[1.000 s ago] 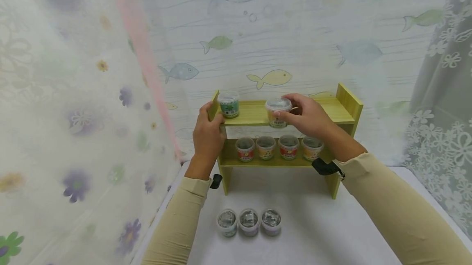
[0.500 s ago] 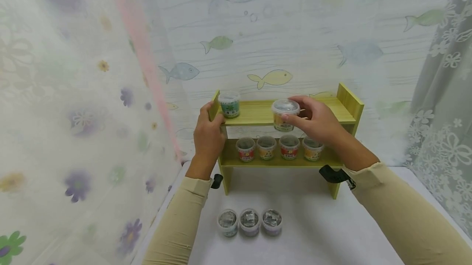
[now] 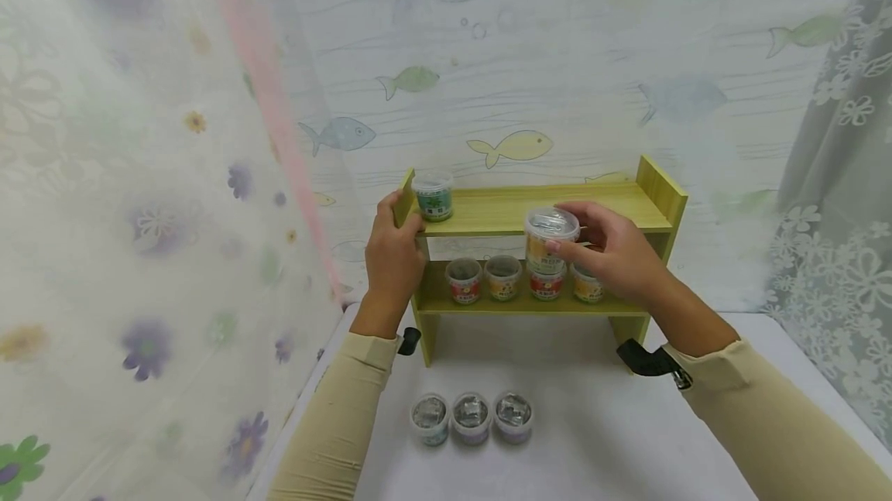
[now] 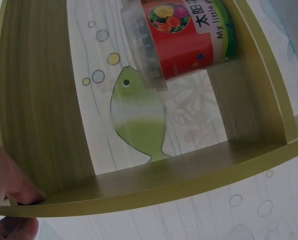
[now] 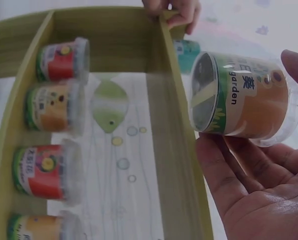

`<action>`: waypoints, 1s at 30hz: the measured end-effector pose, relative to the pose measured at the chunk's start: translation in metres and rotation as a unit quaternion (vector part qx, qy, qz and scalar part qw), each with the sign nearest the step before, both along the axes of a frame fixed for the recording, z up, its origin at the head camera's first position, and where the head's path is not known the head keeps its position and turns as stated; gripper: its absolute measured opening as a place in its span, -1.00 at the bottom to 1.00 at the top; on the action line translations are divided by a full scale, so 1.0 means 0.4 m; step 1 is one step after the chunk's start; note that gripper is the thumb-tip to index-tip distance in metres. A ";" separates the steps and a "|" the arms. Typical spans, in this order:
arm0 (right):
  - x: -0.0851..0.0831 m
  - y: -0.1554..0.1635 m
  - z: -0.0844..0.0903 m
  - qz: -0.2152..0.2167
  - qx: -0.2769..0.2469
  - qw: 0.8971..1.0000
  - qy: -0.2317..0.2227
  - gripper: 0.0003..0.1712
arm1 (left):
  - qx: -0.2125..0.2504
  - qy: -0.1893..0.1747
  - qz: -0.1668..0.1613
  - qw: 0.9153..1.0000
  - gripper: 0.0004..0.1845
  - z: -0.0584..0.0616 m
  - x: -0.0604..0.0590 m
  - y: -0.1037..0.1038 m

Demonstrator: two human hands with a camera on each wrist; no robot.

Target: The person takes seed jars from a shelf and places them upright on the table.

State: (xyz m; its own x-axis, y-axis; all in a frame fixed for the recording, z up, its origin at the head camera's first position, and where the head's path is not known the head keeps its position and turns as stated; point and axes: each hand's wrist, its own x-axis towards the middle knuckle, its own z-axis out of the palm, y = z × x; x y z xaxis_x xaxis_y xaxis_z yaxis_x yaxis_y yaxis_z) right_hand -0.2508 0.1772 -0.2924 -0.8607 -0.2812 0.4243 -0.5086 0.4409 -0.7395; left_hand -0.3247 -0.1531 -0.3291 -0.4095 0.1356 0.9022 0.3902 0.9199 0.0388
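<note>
My right hand (image 3: pixel 616 249) grips a clear lidded plastic tub (image 3: pixel 550 238) with an orange sunflower label, held in front of the shelf's upper board. In the right wrist view the tub (image 5: pixel 254 95) lies between thumb and fingers. My left hand (image 3: pixel 393 261) grips the left side panel of the yellow-green wooden shelf (image 3: pixel 488 211), thumb on the inner face. A green-labelled tub (image 3: pixel 433 199) stands on the upper board beside that hand. Along the lower board is a row of red- and orange-labelled tubs, among them a red one (image 3: pixel 463 282); the held tub overlaps another in the head view.
Three tubs with silvery tops, such as the middle one (image 3: pixel 471 417), stand in a row on the white tablecloth (image 3: pixel 592 423) before the shelf. Fish-patterned curtain (image 3: pixel 557 60) hangs behind, with flowered curtain (image 3: pixel 139 253) to the left.
My right hand has drawn the orange-labelled tub right and down, away from the upper board toward me. My left hand has stayed on the shelf's side.
</note>
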 end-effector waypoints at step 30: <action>0.088 0.035 -0.228 0.024 -0.056 0.997 -0.053 -0.33 | 0.014 -0.015 0.000 1.000 -0.75 -0.004 -0.003 0.002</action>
